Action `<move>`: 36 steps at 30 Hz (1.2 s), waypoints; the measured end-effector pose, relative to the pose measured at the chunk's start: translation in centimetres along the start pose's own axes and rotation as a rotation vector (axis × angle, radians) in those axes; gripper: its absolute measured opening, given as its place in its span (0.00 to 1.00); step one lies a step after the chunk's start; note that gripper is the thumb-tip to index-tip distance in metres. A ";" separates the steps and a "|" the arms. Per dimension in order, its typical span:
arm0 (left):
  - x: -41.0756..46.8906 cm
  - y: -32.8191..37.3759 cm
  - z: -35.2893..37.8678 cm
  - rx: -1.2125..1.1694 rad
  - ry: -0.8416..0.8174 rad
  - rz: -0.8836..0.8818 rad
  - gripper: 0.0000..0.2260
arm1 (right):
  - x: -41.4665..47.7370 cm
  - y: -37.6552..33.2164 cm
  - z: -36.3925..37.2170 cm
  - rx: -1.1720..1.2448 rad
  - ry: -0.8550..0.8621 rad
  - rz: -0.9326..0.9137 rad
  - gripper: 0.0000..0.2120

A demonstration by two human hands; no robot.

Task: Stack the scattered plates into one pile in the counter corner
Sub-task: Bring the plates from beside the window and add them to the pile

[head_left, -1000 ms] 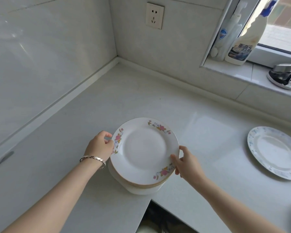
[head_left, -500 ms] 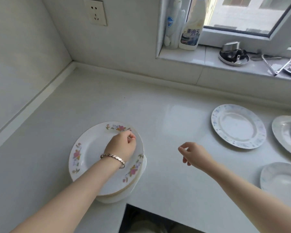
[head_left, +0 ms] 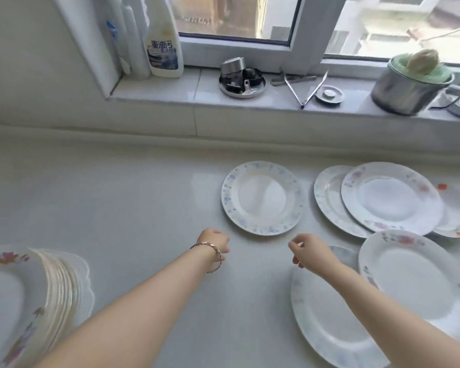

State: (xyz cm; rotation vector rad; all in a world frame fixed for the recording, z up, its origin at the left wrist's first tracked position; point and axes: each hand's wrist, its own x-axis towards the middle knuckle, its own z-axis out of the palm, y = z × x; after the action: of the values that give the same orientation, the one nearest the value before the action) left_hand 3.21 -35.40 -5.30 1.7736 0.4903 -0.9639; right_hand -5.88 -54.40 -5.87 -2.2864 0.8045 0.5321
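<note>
**Both hands out for the blue-speckled plate**

My left hand (head_left: 215,241) and right hand (head_left: 310,252) are both empty, fingers loosely curled, hanging just short of the near rim of the blue-speckled plate (head_left: 262,197), one on each side of it. Neither touches it yet. That plate lies flat and alone on the bench (head_left: 130,208), so I judge it to be the next pick.

The pile (head_left: 32,301) sits at the far left edge of view, a flower-rimmed plate on top and many rims showing in its side. Well to the right lie the others: a pink-flowered plate (head_left: 391,197) overlapping a pale one (head_left: 327,197), a large flowered plate (head_left: 420,282) near me, and a pale blue plate (head_left: 329,328) partly under my right forearm. A red-marked plate (head_left: 456,213) peeks out behind.

To do this well, I would slip fingertips under opposite rims, since a flat plate on a smooth bench gives little to hook; sliding it slightly toward me may help lift the lip. I would take it level with both hands, carry it low across to the pile, and centre it before letting go, as the stack is already tall and an off-centre plate could slide. My right forearm passes right over the pale blue plate, so I should lift clear rather than drag back.
</note>
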 end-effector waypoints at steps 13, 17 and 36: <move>4.3 4.7 8.0 -0.733 0.154 -0.151 0.14 | 5.2 5.1 -3.5 0.001 -0.084 0.024 0.14; 3.4 5.0 7.3 -0.707 0.208 -0.089 0.13 | 5.1 5.5 -3.5 -0.019 -0.089 0.017 0.15; -15.0 -9.4 -22.5 -0.781 0.487 0.363 0.11 | -3.2 -14.1 6.3 -0.226 -0.146 -0.385 0.06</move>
State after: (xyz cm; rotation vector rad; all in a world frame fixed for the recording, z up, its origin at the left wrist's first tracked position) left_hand -3.78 -9.56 4.90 1.2834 0.6993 -0.0340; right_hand 0.25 -40.25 -2.34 -2.4895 0.2306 0.6255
